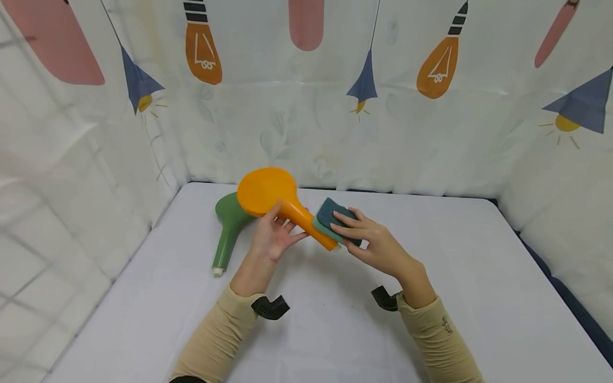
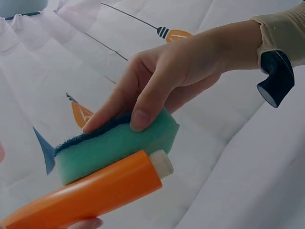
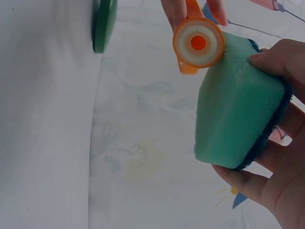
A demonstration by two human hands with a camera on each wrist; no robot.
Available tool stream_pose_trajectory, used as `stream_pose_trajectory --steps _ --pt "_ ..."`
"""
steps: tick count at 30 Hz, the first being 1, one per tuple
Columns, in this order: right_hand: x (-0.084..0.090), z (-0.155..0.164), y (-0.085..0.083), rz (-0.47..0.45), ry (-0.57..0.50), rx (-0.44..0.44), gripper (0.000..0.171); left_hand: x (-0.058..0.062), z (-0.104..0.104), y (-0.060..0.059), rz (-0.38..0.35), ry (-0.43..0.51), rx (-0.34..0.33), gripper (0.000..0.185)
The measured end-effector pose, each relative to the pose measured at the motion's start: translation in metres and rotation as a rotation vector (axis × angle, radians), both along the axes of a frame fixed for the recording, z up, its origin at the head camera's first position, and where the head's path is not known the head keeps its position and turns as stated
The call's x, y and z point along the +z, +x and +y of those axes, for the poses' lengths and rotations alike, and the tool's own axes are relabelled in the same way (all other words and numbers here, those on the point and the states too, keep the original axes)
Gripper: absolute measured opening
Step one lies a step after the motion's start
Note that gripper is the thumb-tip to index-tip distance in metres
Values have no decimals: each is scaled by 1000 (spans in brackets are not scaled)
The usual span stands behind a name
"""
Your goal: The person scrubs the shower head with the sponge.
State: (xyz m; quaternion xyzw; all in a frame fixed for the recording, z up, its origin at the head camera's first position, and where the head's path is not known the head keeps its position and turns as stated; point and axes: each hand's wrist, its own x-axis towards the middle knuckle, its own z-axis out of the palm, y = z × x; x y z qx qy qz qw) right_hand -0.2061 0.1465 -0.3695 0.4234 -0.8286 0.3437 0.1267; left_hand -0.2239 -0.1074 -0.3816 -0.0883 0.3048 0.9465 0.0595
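Note:
An orange shower head [image 1: 267, 192] is held up over the table by my left hand [image 1: 272, 238], thumb and fingers around its neck. Its round head points away to the left, and the handle slopes down to the right. A white threaded end [image 2: 162, 164] sticks out of the handle. My right hand [image 1: 378, 242] grips a sponge [image 1: 335, 221] between thumb and fingers. In the left wrist view the sponge's light green foam lies along the orange handle [image 2: 95, 195], its dark scouring side toward my right fingers. The right wrist view shows the foam [image 3: 233, 109] against the handle's end.
A green shower head [image 1: 230, 226] lies on the white table [image 1: 469, 282], left of my left hand. Behind the table hangs a pale curtain [image 1: 306, 133] printed with lamps and bulbs. Black wrist devices [image 1: 270, 307] sit on both beige sleeves.

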Motion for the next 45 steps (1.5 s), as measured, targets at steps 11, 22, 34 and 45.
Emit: stream_pose_trajectory --steps 11,22,34,45 --pt "-9 -13 3 75 2 18 42 1 3 8 6 -85 -42 51" --pt "-10 -35 11 372 103 -10 47 1 17 14 60 -296 -53 50" --pt "8 1 1 23 178 123 42 12 5 5 19 -199 17 58" --pt "-12 5 -15 -198 -174 228 41 7 1 8 58 -69 -54 50"
